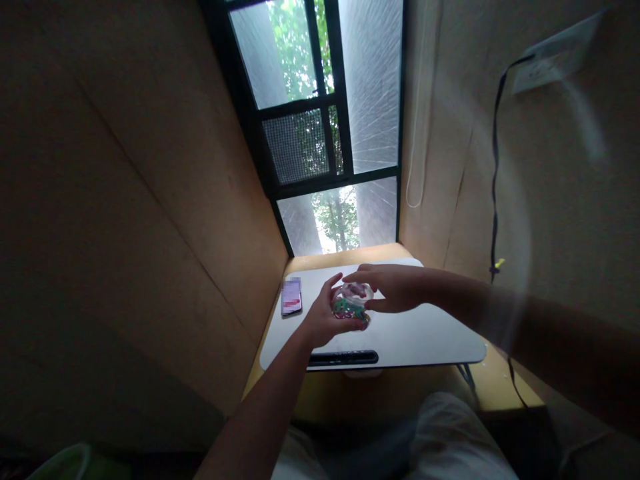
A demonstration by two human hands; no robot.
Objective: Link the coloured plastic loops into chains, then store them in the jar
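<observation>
A small clear round jar (351,303) with green, pink and other bright bits showing through it is held above the white folding table (420,337). My left hand (326,319) is wrapped round its left side and underside, thumb up and fingers below. From the right, my right hand (385,287) reaches over, its fingers and thumb curved about the jar's top right rim. The exact contents are too small to make out, and part of the jar is covered by my fingers.
A phone (291,297) with a lit screen lies at the table's left. A dark slot (345,358) runs along the near edge. Walls close in on both sides, with a window (320,127) ahead. A black cable (495,160) hangs from an outlet at right.
</observation>
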